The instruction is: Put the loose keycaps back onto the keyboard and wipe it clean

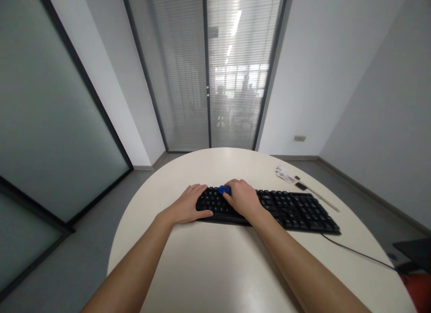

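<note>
A black keyboard [296, 209] lies across the round table, slightly slanted. My left hand [190, 205] grips its left end, with the thumb along the near edge and the fingers at the far edge. My right hand [243, 197] is closed around a small blue object [222, 189] and rests over the keys of the left half. Most of that blue object is hidden by my fingers, so its kind cannot be made out. The keyboard's cable [357, 251] runs from the near right side towards the table's right edge.
On the cream table [208, 268], beyond the keyboard's right half, lie a white bunched item [283, 174], a small black piece [301, 186] and a thin pale stick [323, 198]. A dark and red object [417, 286] stands past the right edge. Glass panels [235, 79] rise behind.
</note>
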`<state>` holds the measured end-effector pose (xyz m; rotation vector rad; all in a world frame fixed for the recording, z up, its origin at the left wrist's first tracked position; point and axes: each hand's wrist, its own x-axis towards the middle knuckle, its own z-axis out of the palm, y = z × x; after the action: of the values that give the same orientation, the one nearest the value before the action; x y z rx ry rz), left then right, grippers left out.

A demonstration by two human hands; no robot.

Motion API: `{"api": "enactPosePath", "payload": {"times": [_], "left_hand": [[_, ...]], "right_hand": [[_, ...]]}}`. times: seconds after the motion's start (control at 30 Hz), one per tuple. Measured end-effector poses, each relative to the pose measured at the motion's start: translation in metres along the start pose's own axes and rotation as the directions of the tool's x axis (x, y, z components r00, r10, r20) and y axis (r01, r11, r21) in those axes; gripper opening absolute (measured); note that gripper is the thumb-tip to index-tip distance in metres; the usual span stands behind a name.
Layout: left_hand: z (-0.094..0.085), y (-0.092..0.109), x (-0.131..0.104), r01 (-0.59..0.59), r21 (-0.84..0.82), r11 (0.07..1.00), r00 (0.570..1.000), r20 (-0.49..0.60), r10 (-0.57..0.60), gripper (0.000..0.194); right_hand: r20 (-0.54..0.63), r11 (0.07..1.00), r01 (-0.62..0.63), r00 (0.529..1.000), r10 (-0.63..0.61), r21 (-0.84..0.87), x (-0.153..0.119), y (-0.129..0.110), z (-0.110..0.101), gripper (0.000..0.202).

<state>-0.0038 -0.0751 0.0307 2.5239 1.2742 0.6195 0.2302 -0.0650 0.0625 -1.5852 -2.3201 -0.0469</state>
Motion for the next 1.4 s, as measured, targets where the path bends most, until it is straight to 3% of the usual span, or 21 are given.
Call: {"api": "enactPosePath", "payload": {"times": [0.1, 0.23, 0.4, 0.63, 0.9, 1.1, 1.23, 1.4], "left_hand": [[-0.001, 0.001, -0.001, 0.025, 0.001, 1.0, 0.999, 0.024, -0.025, 0.089], [0.0, 0.001, -0.001, 0.059, 0.007, 0.998, 0.997, 0.051, -0.059, 0.092], [0.001, 0.002, -0.002, 0.047, 0.005, 0.999, 0.998, 0.039, -0.047, 0.09], [-0.002, 0.003, 0.0, 0.027, 0.053, 0.998, 0.998, 0.053, -0.029, 0.087], [-0.003, 0.004, 0.001, 0.037, 0.043, 0.998, 0.998, 0.054, -0.04, 0.087], [-0.003, 0.004, 0.001, 0.034, 0.024, 0.999, 0.998, 0.047, -0.035, 0.084], [-0.003, 0.005, 0.001, 0.032, 0.03, 0.999, 0.998, 0.048, -0.034, 0.086], [-0.003, 0.006, 0.0, 0.022, 0.032, 0.999, 0.999, 0.031, -0.023, 0.084]], "right_hand": [[-0.046, 0.999, 0.002, 0.999, 0.0, 0.04, 0.001, -0.002, 0.002, 0.021], [-0.15, 0.981, 0.133, 0.982, -0.112, 0.142, 0.006, -0.005, 0.009, 0.024], [-0.079, 0.949, 0.281, 0.959, -0.272, 0.142, 0.011, -0.003, 0.014, 0.029], [0.01, 0.969, 0.237, 0.971, -0.239, 0.061, 0.004, 0.006, 0.0, 0.027], [0.062, 0.978, 0.203, 0.977, -0.205, 0.039, -0.014, 0.04, -0.018, 0.026], [0.01, 0.986, 0.148, 0.989, -0.149, 0.072, -0.032, 0.059, -0.018, 0.028], [-0.054, 0.981, 0.169, 0.985, -0.165, 0.091, -0.038, 0.052, -0.011, 0.031], [-0.064, 0.964, 0.245, 0.969, -0.239, 0.105, -0.036, 0.02, -0.004, 0.032]]}}
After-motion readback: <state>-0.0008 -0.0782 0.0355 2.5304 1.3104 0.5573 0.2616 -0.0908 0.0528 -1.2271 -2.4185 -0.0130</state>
